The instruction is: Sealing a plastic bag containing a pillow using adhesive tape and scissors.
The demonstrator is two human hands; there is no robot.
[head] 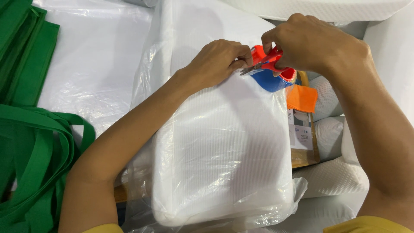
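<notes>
Here, a white pillow (224,151) wrapped in a clear plastic bag (151,73) is lying flat in front of the person, on a white plastic-covered surface (95,51), its far edge under both hands. The left hand (215,62) is pressing down and pinching the bag at that edge, fingers curled onto the film. The right hand (315,41) is gripping red-handled scissors (265,60), whose short blades are pointing left toward the pinched plastic; I cannot tell whether they are biting into it. The pillow is looking soft, light and springy, while its film is looking thin, slick and easy to tear, so holding is likely best done by gathering the loose film at an edge or flattening a palm on the broad top. Just behind the scissors a blue roll of tape (269,80) is sitting, with an orange tab (302,98) and a printed card (302,133) beside it. More white pillows (340,172) are lying to the right; green fabric bags (30,129) are lying well apart on the left.
</notes>
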